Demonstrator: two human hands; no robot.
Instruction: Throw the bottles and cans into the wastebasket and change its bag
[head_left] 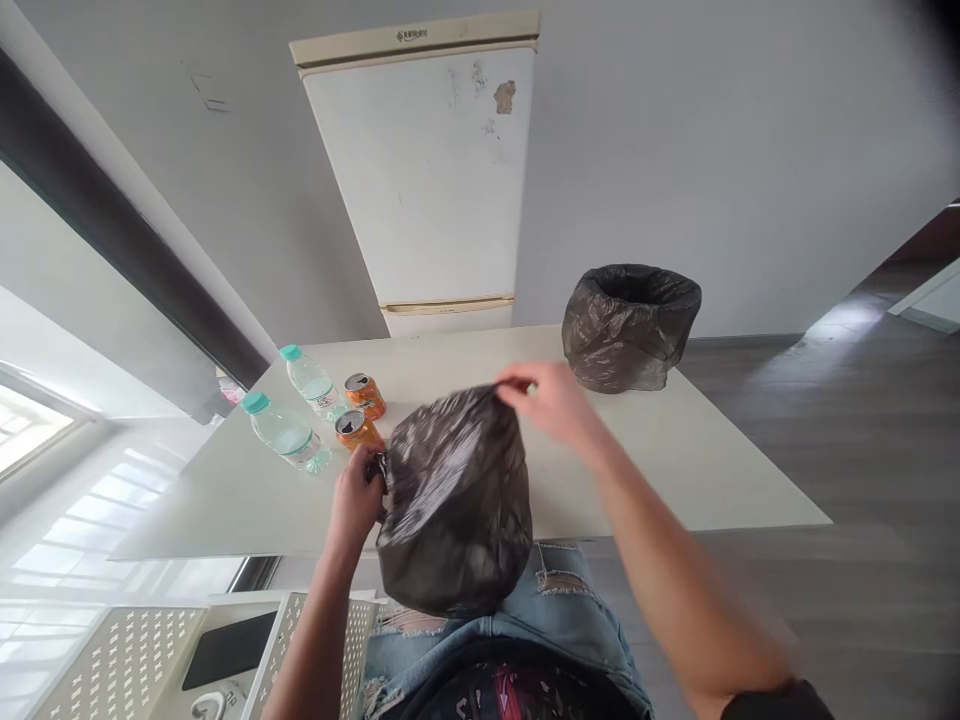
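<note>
A black plastic bag (457,510) hangs in front of me over the near edge of the table, spread between my hands. My left hand (356,495) is closed around its bunched left edge. With finger and thumb, my right hand (547,400) pinches the bag's upper right edge. Just beyond my left hand stand two orange drink cans (365,396), their tops showing dark openings. Left of them are two clear plastic bottles (289,435) with green caps, each with a little liquid-like tint inside.
A bin lined with a black bag (630,325) stands at the table's far right. Behind the white table (720,490) is a white fridge (427,180). A perforated white basket (127,650) holding a dark flat item sits at lower left.
</note>
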